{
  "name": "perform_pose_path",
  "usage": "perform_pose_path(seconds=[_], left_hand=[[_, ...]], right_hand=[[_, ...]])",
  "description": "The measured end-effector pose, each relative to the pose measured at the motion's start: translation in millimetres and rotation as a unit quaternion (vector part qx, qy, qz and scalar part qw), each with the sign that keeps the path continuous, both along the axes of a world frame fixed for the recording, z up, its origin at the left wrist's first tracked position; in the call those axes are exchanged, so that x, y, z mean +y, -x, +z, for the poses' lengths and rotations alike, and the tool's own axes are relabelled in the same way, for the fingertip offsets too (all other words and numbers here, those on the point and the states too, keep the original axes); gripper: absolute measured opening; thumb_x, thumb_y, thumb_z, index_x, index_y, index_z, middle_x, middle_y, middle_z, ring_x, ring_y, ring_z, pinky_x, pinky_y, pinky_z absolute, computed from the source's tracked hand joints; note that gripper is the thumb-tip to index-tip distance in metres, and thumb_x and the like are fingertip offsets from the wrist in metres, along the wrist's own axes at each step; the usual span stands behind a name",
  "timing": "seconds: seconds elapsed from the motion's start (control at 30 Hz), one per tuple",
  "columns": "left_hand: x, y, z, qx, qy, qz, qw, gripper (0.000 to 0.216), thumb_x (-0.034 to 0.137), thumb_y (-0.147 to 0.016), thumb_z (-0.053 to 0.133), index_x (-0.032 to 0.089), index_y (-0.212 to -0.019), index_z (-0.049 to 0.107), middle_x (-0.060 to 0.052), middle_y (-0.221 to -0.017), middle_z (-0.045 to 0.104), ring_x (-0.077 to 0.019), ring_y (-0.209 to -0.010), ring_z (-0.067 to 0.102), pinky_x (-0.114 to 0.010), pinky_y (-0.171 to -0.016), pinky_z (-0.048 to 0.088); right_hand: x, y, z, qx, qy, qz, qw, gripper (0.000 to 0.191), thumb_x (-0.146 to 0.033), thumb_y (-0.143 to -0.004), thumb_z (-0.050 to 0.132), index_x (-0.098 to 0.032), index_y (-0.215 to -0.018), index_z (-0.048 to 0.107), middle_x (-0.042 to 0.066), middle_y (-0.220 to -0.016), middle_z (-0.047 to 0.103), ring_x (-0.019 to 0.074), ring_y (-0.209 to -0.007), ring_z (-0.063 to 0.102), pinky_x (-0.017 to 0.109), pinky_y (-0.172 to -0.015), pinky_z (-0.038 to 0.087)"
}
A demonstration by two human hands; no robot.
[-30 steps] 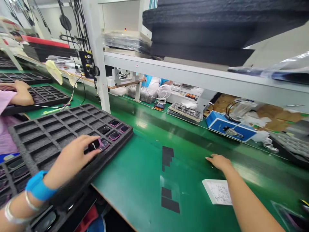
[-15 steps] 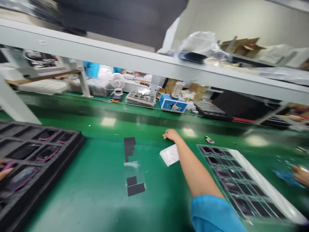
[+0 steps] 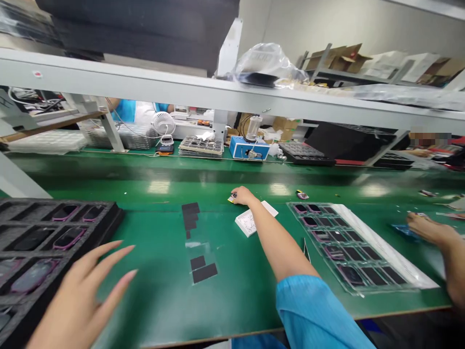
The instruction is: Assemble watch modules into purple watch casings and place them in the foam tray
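My right hand [image 3: 242, 196] reaches far out over the green surface, its fingers closed on a small yellow-edged part [image 3: 231, 199] whose rest is mostly hidden. Under my right forearm lies a shallow white box [image 3: 247, 223] with small specks in it. My left hand [image 3: 82, 291] is in the air at the lower left, fingers spread and holding nothing. Beside it is a black foam tray [image 3: 105, 228] with purple-framed devices [image 3: 69, 237] in several of its pockets. Black adhesive pieces [image 3: 205, 273] on clear film lie between my hands.
A clear plastic tray [image 3: 358, 287] with dark rectangles and purple-framed pieces lies right of my forearm. A co-worker's hand [image 3: 423, 225] works at the far right near a blue bag [image 3: 405, 231]. A grey shelf beam [image 3: 174, 94] crosses overhead. Another small part [image 3: 302, 195] lies farther back.
My left hand has moved right, away from the foam tray, and its fingers are now spread. My right hand still holds the small part. The camera view has shifted.
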State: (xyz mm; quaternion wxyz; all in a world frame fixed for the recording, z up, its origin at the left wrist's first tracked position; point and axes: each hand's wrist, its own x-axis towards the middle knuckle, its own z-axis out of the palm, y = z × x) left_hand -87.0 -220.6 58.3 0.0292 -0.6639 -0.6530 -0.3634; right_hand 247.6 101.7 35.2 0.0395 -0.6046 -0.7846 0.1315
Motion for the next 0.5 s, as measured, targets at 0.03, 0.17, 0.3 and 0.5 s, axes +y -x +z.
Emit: perform_pose_path(seconds=[0.03,0.17,0.3,0.5], left_hand=[[7.9,-14.4,-0.7,-0.007,0.008,-0.027,1.0,0.037,0.049,-0.077,0.057,0.03,-0.108,0.063,-0.006,-0.118,0.059,-0.0309,-0.108,0.055,-0.046,-0.097,0.04],[50.1,-63.1,5.4,-0.116,0.086,-0.113,0.983,0.034,0.044,-0.08,0.056,0.028,-0.109,0.064,-0.006,-0.114,0.062,-0.0261,-0.103,0.059,-0.038,-0.087,0.049],[92.3,-91.7,3.3,-0.337,0.157,-0.184,0.91,0.044,0.044,-0.079,0.059,0.022,-0.116,0.061,-0.009,-0.11,0.066,-0.0252,-0.1,0.062,-0.037,-0.085,0.051],[113.5,-107.4,-30.0,-0.514,0.254,-0.287,0.767,0.055,0.035,-0.071,0.071,0.019,-0.122,0.057,-0.011,-0.126,0.059,-0.0262,-0.114,0.055,-0.039,-0.099,0.044]], right_hand=[[-4.0,2.5,2.5,0.005,-0.016,0.0,1.0,0.027,-0.025,-0.082,0.064,-0.015,-0.107,0.06,0.01,-0.114,0.056,0.0222,-0.102,0.056,0.04,-0.088,0.047],[-42.1,18.7,18.1,0.051,-0.104,0.028,0.993,0.043,-0.012,-0.069,0.069,-0.017,-0.111,0.061,0.012,-0.116,0.052,0.0259,-0.11,0.05,0.035,-0.094,0.041],[-115.1,40.5,22.0,0.207,-0.186,0.124,0.953,0.047,-0.015,-0.072,0.062,-0.023,-0.117,0.054,0.005,-0.114,0.051,0.0172,-0.106,0.052,0.028,-0.092,0.044],[-190.4,58.2,-8.6,0.407,-0.193,0.217,0.866,0.047,-0.016,-0.07,0.062,-0.024,-0.116,0.056,0.005,-0.107,0.054,0.0174,-0.101,0.055,0.03,-0.09,0.046]])
